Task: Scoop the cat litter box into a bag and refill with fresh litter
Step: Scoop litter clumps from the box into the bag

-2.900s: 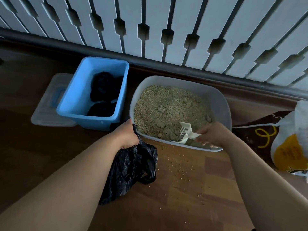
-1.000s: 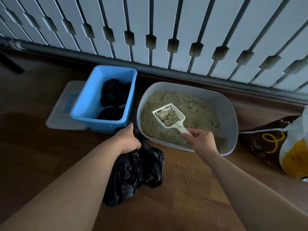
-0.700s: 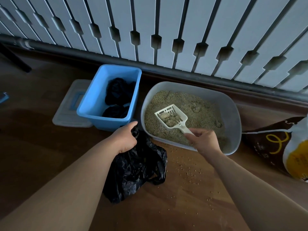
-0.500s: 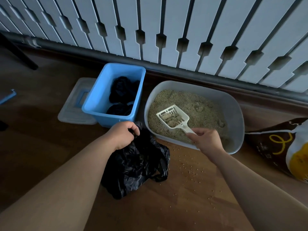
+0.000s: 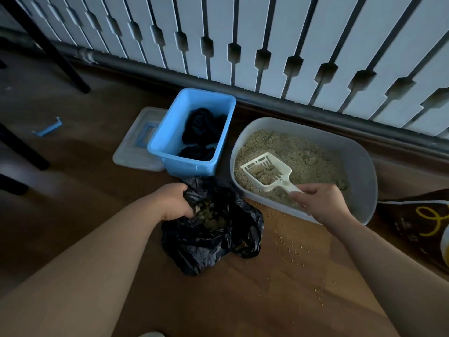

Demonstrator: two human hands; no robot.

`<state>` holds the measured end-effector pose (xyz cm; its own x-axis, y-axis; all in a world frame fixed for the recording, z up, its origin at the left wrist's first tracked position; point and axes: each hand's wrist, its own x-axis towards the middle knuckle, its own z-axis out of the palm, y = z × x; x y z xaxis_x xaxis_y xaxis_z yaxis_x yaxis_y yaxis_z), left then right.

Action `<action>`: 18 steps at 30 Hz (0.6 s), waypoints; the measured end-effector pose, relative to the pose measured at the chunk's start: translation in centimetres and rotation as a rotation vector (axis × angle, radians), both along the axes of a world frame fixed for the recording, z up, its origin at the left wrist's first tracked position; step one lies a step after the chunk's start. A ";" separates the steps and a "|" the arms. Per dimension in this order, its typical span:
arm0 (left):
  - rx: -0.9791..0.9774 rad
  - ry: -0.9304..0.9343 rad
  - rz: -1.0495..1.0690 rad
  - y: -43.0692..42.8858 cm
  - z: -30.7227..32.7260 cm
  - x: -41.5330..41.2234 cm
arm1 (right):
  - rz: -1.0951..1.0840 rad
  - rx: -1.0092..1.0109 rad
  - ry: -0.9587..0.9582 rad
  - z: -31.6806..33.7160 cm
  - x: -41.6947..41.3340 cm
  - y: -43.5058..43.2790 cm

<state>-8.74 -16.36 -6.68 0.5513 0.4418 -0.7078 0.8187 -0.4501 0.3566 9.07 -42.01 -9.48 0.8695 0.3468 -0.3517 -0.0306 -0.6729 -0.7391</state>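
Two hands engaged: right hand (image 5: 320, 203) gripping loaded white slotted plastic scoop (image 5: 266, 170) over grey plastic litter box (image 5: 364, 171), centre right; left hand (image 5: 172, 203) holding black plastic bag (image 5: 206, 246) open, lower left of scoop; handle pointing lower right.

Left grip (image 5: 173, 203) curled tight, right grip (image 5: 320, 204) pinching, palm down

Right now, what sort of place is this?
Likely a home, a floor corner kept for a cat: a grey litter box on a wooden floor, a printed sack beside it, a white slatted panel along the wall.
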 end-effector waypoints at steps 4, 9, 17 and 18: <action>0.011 0.008 0.019 0.5 -0.6 -0.7 | 0.124 0.057 0.005 3.4 -0.7 0.5; -0.001 -0.020 0.073 0.4 -0.5 -1.0 | 0.388 -0.006 0.107 4.8 -2.6 1.8; -0.065 -0.104 0.108 0.1 -0.3 -0.9 | 0.757 -0.462 -0.369 2.6 -7.1 7.2; -0.059 -0.111 0.108 0.0 -0.3 -0.9 | 0.817 -0.495 -0.446 2.4 -7.9 7.9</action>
